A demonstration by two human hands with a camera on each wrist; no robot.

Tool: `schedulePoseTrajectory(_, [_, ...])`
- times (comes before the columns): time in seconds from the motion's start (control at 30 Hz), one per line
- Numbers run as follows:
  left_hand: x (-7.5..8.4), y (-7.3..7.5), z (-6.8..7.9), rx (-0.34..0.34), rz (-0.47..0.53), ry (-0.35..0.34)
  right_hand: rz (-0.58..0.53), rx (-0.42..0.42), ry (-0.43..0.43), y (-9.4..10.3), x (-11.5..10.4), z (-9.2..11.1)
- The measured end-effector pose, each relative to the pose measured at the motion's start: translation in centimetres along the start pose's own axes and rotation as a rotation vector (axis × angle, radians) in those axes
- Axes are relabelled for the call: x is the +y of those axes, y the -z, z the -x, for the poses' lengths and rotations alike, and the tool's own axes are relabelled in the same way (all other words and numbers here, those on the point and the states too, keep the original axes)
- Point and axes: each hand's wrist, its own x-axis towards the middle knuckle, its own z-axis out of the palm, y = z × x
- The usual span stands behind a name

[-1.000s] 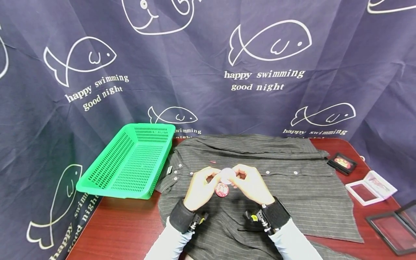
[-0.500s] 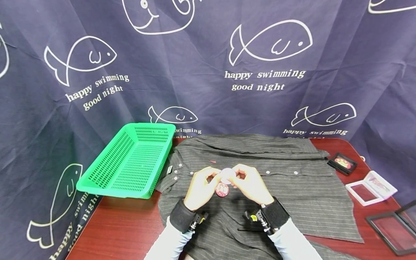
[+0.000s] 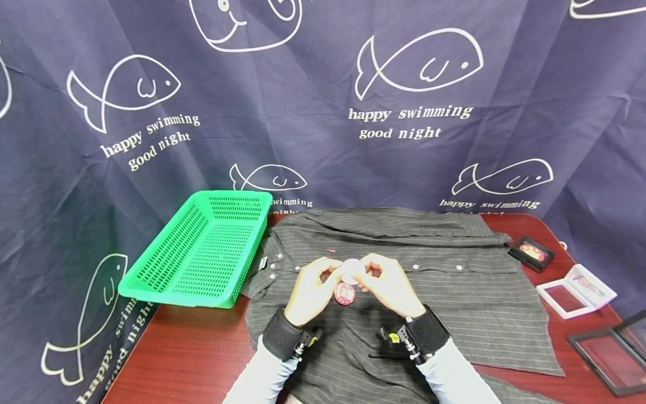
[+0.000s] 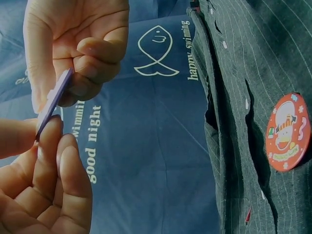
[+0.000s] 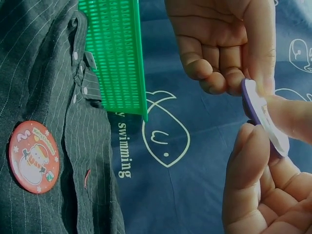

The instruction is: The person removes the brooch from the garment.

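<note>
My left hand (image 3: 312, 292) and right hand (image 3: 392, 285) meet over a dark striped shirt (image 3: 469, 314) spread on the table. Between them they pinch a thin round badge (image 3: 353, 271), whitish on the face turned up to the head view. Its edge shows purple in the left wrist view, where the badge (image 4: 54, 100) is seen nearly side-on. Thumbs and fingertips of both hands grip opposite sides of it. Just below, a round red badge (image 3: 345, 294) lies on the shirt; a snowman print shows on this red badge (image 5: 34, 157) in the right wrist view.
A green plastic basket (image 3: 233, 292) stands at the left, beside the shirt collar. Along the right edge of the red-brown table (image 3: 202, 348) lie an open black case (image 3: 530, 253), a white case (image 3: 572, 294) and a dark-framed case (image 3: 613, 356). A patterned curtain (image 3: 323, 112) hangs behind.
Both hands keep their grip on the whitish badge in nearly the same place. The whole head view has shifted very slightly.
</note>
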Motion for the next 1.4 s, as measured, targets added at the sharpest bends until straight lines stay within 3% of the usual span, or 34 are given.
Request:
schedulePoseTrajectory(0.53, [0.3,0.4,-0.1,0.047,0.027,0.036,-0.065,0.01,-0.024,0.5,0.3,-0.3])
schedulePoseTrajectory(0.93, [0.0,0.7,-0.3,0.05,0.039,0.063,-0.06,0.176,0.04,2.0,-0.7,-0.1])
schedulePoseTrajectory(1.13, [0.2,1.0,-0.3,0.049,0.045,0.056,0.029,0.137,0.14,2.7,-1.0,0.1])
schedulePoseTrajectory(1.4, [0.1,1.0,-0.3,0.05,0.074,0.063,0.218,0.098,0.408,3.3,-0.7,0.0])
